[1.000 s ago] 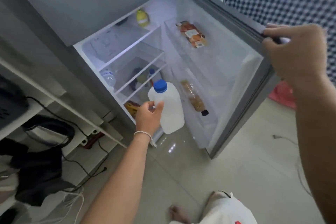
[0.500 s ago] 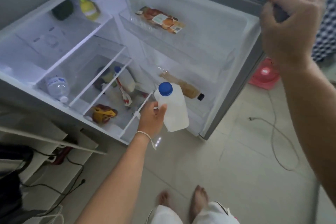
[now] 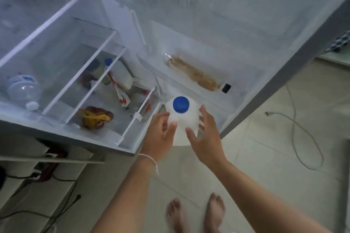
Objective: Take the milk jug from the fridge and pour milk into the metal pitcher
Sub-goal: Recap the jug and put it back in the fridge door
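Both hands flank the milk jug [image 3: 184, 126]. The left hand [image 3: 161, 134] grips its 9 o'clock side, thumb and fingers curled. The right hand [image 3: 206, 136] lies spread, fingers nearly straight, against its 3 o'clock side. The jug is upright, long axis toward the camera, blue cap [image 3: 180, 104] uppermost, just outside the open fridge [image 3: 56, 132]. No label is readable, and the blue print on the water bottle [image 3: 22, 87] at 10 o'clock is blurred.

The translucent white plastic milk jug [image 3: 184, 122] looks frosted and matt, and its round blue plastic cap [image 3: 180, 104] is smooth. The white plastic fridge liner [image 3: 246, 15] is pretty glossy. The clear shelves with white plastic trim [image 3: 81, 79] are slick and see-through. The clear plastic bottle with a black cap [image 3: 195, 73] shines a bit. The pale floor tiles [image 3: 274, 166] are polished and reflective, while the grey fridge door edge [image 3: 284, 75] looks like matt metal.
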`<act>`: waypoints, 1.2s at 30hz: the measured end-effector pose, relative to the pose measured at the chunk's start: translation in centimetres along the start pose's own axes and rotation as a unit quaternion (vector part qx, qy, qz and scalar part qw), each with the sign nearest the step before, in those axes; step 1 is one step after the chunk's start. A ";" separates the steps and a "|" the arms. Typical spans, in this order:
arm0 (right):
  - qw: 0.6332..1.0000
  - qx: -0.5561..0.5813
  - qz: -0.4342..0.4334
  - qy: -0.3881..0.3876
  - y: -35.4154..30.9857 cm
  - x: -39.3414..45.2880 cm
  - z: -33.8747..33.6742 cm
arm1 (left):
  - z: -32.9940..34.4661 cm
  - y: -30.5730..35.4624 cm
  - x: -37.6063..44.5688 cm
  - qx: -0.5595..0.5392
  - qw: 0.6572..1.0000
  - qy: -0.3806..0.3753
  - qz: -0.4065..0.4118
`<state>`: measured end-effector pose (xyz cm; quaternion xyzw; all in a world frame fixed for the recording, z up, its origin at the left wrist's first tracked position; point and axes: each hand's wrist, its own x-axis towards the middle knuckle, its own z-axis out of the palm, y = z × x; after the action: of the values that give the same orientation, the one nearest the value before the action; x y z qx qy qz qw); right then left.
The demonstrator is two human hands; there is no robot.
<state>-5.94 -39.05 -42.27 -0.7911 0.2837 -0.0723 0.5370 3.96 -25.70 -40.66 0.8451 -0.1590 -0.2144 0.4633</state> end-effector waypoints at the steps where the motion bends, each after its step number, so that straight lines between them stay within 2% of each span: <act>1: 1.000 -0.003 0.006 -0.002 1.0 1.0 0.8 | 0.3 -0.9 0.5 0.013 1.000 -0.005 0.004; 5: 1.000 0.001 0.023 0.006 5.3 3.7 3.0 | 1.7 -4.0 3.2 0.025 0.999 -0.023 0.019; 10: 0.996 0.036 0.037 0.077 8.6 4.1 4.1 | 3.5 -6.0 6.6 0.027 0.996 -0.055 0.064; 15: 0.984 0.063 0.032 0.165 10.8 3.6 4.6 | 4.5 -7.0 8.8 0.083 0.977 -0.135 0.141; 20: 0.970 0.046 0.014 0.239 13.1 4.8 4.4 | 6.6 -7.2 10.7 0.011 0.976 -0.185 0.118; 24: 0.960 0.018 0.000 0.280 15.4 6.6 3.9 | 9.1 -7.7 12.9 0.039 0.970 -0.211 0.117; 30: 0.962 -0.025 0.024 0.269 18.7 8.8 3.2 | 12.8 -8.8 15.1 0.120 0.957 -0.253 0.078; 36: 0.972 0.004 0.087 0.220 20.0 11.1 2.6 | 15.7 -9.5 16.2 0.164 0.961 -0.208 0.082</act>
<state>-3.07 -48.02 -63.31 -0.7263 0.4620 -0.1985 0.4688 10.53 -39.57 -59.76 0.8303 -0.3539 -0.3175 0.2908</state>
